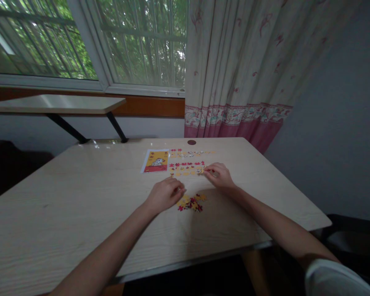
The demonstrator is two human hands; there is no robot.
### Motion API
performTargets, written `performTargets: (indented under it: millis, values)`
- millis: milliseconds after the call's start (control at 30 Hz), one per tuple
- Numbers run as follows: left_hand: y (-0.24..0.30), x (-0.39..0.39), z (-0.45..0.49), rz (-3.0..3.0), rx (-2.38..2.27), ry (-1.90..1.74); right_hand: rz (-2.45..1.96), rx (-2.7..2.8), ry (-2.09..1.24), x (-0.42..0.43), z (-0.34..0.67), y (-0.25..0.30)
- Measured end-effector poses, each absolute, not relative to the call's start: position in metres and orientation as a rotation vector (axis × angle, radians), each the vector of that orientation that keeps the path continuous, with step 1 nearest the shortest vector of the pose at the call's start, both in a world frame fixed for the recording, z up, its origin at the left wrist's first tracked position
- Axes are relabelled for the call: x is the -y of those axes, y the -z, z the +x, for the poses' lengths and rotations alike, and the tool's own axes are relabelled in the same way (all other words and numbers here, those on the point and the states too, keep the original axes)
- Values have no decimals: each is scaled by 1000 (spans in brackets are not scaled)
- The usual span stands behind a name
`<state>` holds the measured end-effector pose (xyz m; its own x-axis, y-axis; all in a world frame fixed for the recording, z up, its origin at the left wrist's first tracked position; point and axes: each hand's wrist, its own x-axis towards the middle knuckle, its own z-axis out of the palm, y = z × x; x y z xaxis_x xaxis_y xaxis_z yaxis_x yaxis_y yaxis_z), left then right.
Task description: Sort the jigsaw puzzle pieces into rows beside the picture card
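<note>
On the pale wooden table [80, 197] lie jigsaw pieces in yellow and red. My left hand [165, 194] rests with curled fingers beside a small heap of loose pieces [191, 202]. My right hand [219, 174] pinches a puzzle piece [200, 170] at the right end of a row of laid-out pieces [185, 168]. A second row of pieces [189, 153] lies further back. A reference picture card [156, 161], yellow and red with a white figure, lies left of the rows.
A round cable hole [191, 142] sits at the table's far edge. Behind are a barred window [89, 41], a narrow wall shelf [55, 103] on black brackets, and a patterned curtain [243, 74]. The grey wall [342, 123] stands to the right.
</note>
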<state>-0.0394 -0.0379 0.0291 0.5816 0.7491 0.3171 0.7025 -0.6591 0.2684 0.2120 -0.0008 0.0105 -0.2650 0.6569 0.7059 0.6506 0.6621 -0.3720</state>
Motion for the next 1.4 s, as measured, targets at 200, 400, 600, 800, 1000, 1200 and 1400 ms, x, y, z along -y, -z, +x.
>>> performTargets:
  millis: [200, 400, 600, 800, 1000, 1200, 1400]
  values:
    - [-32, 39, -39, 2704, -1226, -597, -1056, 1967, -82, -6, 218, -18]
    - [-31, 38, -40, 2706, -1225, -603, -1337, 1885, -226, -66, 246, -22]
    - [-32, 39, -40, 2722, -1218, -584, -1520, 1940, -349, -115, 257, -11]
    - [-34, 39, -40, 2725, -1237, -591, -1583, 1952, -342, -129, 251, 1]
    - [-32, 39, -40, 2718, -1227, -598, -1634, 1952, -299, -130, 253, 2]
    - [-31, 38, -40, 2701, -1217, -615, -1662, 1938, -272, -126, 251, -2]
    - [-33, 39, -40, 2696, -1229, -615, -1608, 1929, -234, -99, 237, -17]
